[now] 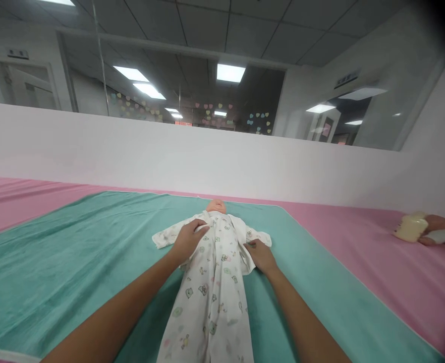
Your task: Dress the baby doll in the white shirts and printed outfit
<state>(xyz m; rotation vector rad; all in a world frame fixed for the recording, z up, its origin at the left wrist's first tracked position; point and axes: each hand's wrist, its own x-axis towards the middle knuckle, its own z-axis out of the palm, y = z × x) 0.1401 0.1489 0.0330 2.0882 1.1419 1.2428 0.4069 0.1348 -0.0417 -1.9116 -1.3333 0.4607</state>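
A baby doll (217, 205) lies face up on a green cloth (131, 217), its head toward the wall. It wears a white printed baby shirt (168, 236) with both sleeves spread out. Long matching baby pants (211, 297) run from the chest down toward me. My left hand (189, 241) is at the chest, its closed thumb and fingers on the shirt's edge. On the other side, my right hand (261, 255) pinches the loose front flap of the shirt below the sleeve. The fingertips of both hands are partly hidden.
A pink cover (343, 237) shows around the green cloth. At the far right lies another doll-like figure (444, 227) beside a pale yellow object (410, 227). A low white wall (169, 156) with a large window above it stands behind the doll.
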